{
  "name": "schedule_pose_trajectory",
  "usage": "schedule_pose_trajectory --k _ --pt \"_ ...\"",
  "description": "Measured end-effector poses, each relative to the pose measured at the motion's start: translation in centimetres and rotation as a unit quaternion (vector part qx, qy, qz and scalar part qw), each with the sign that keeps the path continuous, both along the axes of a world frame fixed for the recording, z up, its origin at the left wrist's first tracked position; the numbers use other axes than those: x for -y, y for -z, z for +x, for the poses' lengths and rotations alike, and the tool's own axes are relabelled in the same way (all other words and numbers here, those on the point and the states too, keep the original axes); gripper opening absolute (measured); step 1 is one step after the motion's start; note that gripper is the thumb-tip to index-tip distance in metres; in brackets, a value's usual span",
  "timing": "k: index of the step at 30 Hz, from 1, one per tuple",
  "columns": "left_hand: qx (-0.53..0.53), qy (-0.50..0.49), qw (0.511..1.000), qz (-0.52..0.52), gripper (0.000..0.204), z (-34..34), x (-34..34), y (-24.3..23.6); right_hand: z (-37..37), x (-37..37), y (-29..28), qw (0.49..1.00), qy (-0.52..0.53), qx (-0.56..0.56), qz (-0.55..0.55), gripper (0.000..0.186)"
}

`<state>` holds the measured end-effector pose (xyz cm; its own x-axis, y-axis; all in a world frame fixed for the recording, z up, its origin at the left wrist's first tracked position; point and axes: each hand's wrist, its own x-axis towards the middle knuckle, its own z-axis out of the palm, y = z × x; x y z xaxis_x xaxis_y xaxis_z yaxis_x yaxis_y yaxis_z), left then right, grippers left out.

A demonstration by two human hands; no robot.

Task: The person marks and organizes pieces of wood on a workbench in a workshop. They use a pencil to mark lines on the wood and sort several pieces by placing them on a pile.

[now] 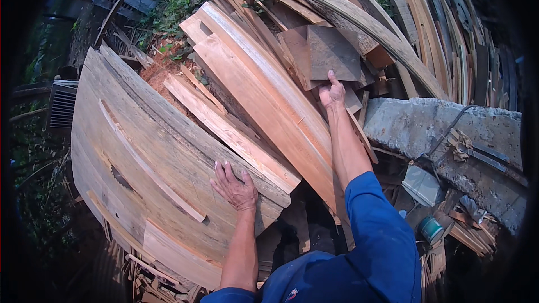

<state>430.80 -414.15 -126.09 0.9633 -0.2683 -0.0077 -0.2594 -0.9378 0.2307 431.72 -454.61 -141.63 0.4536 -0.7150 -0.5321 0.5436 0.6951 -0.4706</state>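
Note:
My left hand [236, 189] lies flat with fingers spread on the weathered wooden bench top [185, 154], holding nothing. Farther out, my right hand [333, 95] grips the near edge of a dark, squarish wooden board [335, 59], its thumb on top and its fingers hidden underneath. A second dark board [296, 56] shows beside it on the left. Between my arms run long reddish planks [247, 90] and a paler beam [230, 132] along the bench edge. A thin wood strip [151, 163] lies on the bench, near a toothed saw blade [119, 178].
A concrete slab [415, 120] is at the right, with a green can [430, 229] and a white container [421, 184] below it. A long curved-looking timber [359, 17] crosses the far side. Stacked boards [443, 33] fill the far right; wood scraps [471, 230] lie lower right.

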Motion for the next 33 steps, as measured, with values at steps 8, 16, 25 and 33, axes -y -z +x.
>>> schedule_pose_trajectory --k 8,16,25,33 --pt "-0.004 -0.018 1.0 0.006 0.057 -0.4 -0.4 0.1 11.0 2.8 -3.7 0.946 0.041 -0.297 -0.123 0.055" --pt "0.007 -0.017 1.0 0.015 0.058 -0.5 -0.8 0.0 1.4 -0.6 -7.1 0.972 -0.015 -0.222 -0.072 0.043" --pt "0.002 0.006 1.0 -0.006 0.058 -0.6 0.5 0.5 -14.7 4.6 -0.8 0.89 -0.031 -0.413 -0.191 0.047" --pt "0.003 -0.01 1.0 0.001 0.058 -0.2 -0.1 0.1 -15.0 -3.7 -2.9 0.37 -0.385 -0.687 -0.494 0.057"
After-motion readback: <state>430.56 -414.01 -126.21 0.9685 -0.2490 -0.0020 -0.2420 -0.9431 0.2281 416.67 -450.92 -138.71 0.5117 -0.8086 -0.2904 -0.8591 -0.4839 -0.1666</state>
